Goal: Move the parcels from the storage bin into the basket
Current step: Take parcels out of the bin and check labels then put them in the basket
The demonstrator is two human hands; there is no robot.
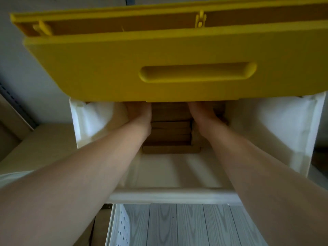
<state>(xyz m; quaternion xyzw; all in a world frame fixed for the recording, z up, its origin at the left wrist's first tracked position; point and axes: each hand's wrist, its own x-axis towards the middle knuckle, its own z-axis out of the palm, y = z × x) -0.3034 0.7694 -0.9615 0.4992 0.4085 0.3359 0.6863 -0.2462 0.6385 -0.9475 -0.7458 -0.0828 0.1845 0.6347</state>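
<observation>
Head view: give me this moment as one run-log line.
stage: reaching into white storage bin | left hand, right hand: on stacked brown cardboard parcels, fingers hidden | yellow plastic lid: raised | white perforated basket: below

Grey wood-grain floor planks [188,226], near centre. Pale grey wall [32,71], far left. Dark ribbed strip [16,107] running diagonally at left edge. Beige flat surface [44,144], left, near the wall. White cloth [10,176] at left edge, partly hidden.
</observation>
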